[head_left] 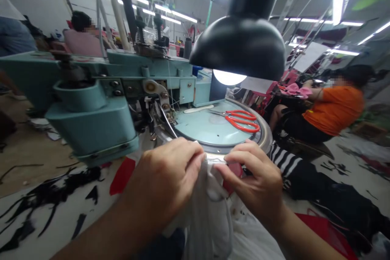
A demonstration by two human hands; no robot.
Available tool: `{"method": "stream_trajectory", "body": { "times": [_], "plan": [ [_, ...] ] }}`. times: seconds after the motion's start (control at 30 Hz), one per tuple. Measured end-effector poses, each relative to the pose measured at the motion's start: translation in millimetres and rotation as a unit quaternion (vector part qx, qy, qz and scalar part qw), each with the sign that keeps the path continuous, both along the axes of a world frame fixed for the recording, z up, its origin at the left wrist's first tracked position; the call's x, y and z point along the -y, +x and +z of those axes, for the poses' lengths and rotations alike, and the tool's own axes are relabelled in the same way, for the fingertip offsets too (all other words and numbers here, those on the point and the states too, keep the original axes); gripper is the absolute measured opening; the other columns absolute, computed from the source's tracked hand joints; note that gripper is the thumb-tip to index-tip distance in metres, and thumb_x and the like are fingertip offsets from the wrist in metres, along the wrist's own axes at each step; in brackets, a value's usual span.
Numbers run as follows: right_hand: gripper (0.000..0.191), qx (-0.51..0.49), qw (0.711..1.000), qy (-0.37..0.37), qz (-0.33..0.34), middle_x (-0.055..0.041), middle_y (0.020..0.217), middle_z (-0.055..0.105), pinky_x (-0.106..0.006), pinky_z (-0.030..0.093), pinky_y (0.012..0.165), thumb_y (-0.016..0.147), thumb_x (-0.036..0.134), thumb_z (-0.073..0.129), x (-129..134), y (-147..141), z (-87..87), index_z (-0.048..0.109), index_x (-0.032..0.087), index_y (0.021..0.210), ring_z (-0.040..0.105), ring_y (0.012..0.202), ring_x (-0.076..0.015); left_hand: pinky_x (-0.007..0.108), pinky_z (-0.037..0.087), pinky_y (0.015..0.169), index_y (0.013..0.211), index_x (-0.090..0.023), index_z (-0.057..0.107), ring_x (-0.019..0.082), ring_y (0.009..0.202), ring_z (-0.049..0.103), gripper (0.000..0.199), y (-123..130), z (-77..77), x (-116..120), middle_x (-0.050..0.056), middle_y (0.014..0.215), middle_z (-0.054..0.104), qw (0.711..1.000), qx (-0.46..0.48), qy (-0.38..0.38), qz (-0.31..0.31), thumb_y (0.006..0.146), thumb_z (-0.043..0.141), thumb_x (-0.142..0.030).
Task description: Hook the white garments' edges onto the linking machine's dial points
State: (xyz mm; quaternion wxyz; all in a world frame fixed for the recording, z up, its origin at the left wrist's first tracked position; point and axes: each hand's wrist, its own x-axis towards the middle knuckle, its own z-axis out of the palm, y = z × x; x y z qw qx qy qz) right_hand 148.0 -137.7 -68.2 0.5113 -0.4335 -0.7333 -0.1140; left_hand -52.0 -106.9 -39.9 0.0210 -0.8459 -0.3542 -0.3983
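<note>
A light grey fabric hangs down from the near rim of a round machine plate. My left hand pinches its upper edge just left of the middle. On the other side, my right hand holds the same edge between thumb and fingers, a small gap from the left. A seam line shows on the strip between my fingertips. Scissors with red handles lie on the plate, beside a pale flat tool.
A green sewing machine body stands at the left, and a black lamp hangs low over the plate. Black striped cloth lies at the right. A person in orange sits beyond; another in pink is at the back left.
</note>
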Motion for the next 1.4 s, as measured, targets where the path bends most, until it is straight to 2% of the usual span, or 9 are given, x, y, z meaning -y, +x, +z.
{"method": "stream_trajectory", "body": {
  "times": [0.1, 0.2, 0.3, 0.4, 0.53, 0.67, 0.93, 1.1, 1.4],
  "plan": [
    [0.011, 0.001, 1.0, -0.005, 0.002, -0.0043, 0.079, 0.066, -0.047, 0.052, 0.088, 0.081, 0.022, 0.077, 0.6, -0.4, 0.7, 0.067, 0.018, 0.082, 0.064, 0.076, -0.0198, 0.028, 0.035, 0.046, 0.068, -0.025, 0.069, 0.018, 0.053, 0.061, 0.014, 10.7, 18.3, -17.7, -0.002, 0.062, 0.066, 0.995, -0.06, -0.033, 0.068, 0.08, 0.063, -0.026],
    [0.011, -0.002, 1.0, -0.009, 0.001, -0.0046, 0.078, 0.065, -0.046, 0.052, 0.086, 0.081, 0.022, 0.078, 1.0, -0.7, 1.2, 0.067, 0.018, 0.081, 0.063, 0.077, -0.0203, 0.028, 0.029, 0.043, 0.064, -0.025, 0.07, 0.018, 0.048, 0.058, 0.009, 16.5, 21.2, -30.8, -0.002, 0.057, 0.064, 0.99, -0.073, -0.038, 0.118, 0.074, 0.069, -0.026],
    [0.011, -0.011, 1.0, -0.013, 0.005, -0.0042, 0.078, 0.064, -0.046, 0.051, 0.086, 0.082, 0.023, 0.077, 1.1, -0.8, 0.9, 0.067, 0.018, 0.081, 0.062, 0.077, -0.0202, 0.028, 0.046, 0.057, 0.091, -0.023, 0.073, 0.019, 0.068, 0.066, 0.01, 14.1, 3.0, -14.0, 0.001, 0.081, 0.071, 0.989, 0.052, 0.055, 0.127, 0.081, 0.068, -0.022],
    [0.01, -0.017, 0.999, -0.024, 0.012, -0.0038, 0.079, 0.063, -0.043, 0.051, 0.083, 0.083, 0.022, 0.076, 0.9, -0.5, 0.5, 0.067, 0.018, 0.08, 0.06, 0.077, -0.0195, 0.024, 0.054, 0.072, 0.101, -0.021, 0.07, 0.015, 0.081, 0.067, 0.019, 14.3, -30.5, 23.8, 0.002, 0.093, 0.072, 0.945, 0.265, 0.134, 0.14, 0.083, 0.071, -0.015],
    [0.01, -0.017, 0.999, -0.031, 0.018, -0.0035, 0.078, 0.062, -0.039, 0.051, 0.078, 0.082, 0.022, 0.076, 0.6, 0.0, 1.2, 0.067, 0.019, 0.08, 0.06, 0.076, -0.0192, 0.016, 0.052, 0.049, 0.092, -0.021, 0.075, 0.009, 0.051, 0.062, 0.012, 32.5, -64.2, 46.6, -0.003, 0.071, 0.073, 0.936, 0.338, -0.05, 0.09, 0.08, 0.077, -0.024],
    [0.009, -0.015, 0.999, -0.027, 0.017, -0.0043, 0.079, 0.063, -0.038, 0.051, 0.076, 0.082, 0.02, 0.076, 1.0, 0.3, 2.8, 0.067, 0.018, 0.08, 0.06, 0.075, -0.0191, 0.019, 0.056, 0.045, 0.088, -0.018, 0.078, 0.016, 0.051, 0.069, 0.017, 49.7, -65.9, 29.7, 0.001, 0.069, 0.076, 0.88, 0.428, -0.204, 0.023, 0.078, 0.076, -0.031],
    [0.012, -0.003, 1.0, -0.011, 0.014, -0.0039, 0.082, 0.065, -0.051, 0.044, 0.099, 0.082, 0.021, 0.078, 2.5, 1.6, -1.4, 0.067, 0.018, 0.086, 0.063, 0.08, -0.0196, 0.019, 0.061, 0.056, 0.085, -0.02, 0.078, 0.017, 0.063, 0.073, 0.009, 43.9, -68.4, 18.9, 0.002, 0.079, 0.078, 0.87, 0.436, -0.228, -0.032, 0.08, 0.071, -0.021],
    [0.013, 0.005, 1.0, -0.009, 0.003, -0.003, 0.079, 0.065, -0.051, 0.043, 0.102, 0.08, 0.02, 0.079, 2.2, 0.1, -2.3, 0.066, 0.018, 0.083, 0.063, 0.078, -0.0189, 0.017, 0.057, 0.047, 0.082, -0.02, 0.077, 0.015, 0.054, 0.069, 0.006, 41.5, -73.7, 13.7, 0.001, 0.07, 0.076, 0.855, 0.447, -0.259, -0.041, 0.079, 0.073, -0.022],
    [0.015, 0.0, 1.0, 0.004, -0.009, -0.0033, 0.079, 0.065, -0.054, 0.043, 0.103, 0.08, 0.02, 0.08, 1.6, -1.6, -3.4, 0.066, 0.017, 0.084, 0.064, 0.079, -0.019, 0.019, 0.058, 0.054, 0.079, -0.019, 0.077, 0.015, 0.059, 0.07, 0.008, 41.8, -79.1, 9.6, 0.002, 0.072, 0.076, 0.85, 0.448, -0.272, -0.05, 0.081, 0.073, -0.025]
  ]
}}
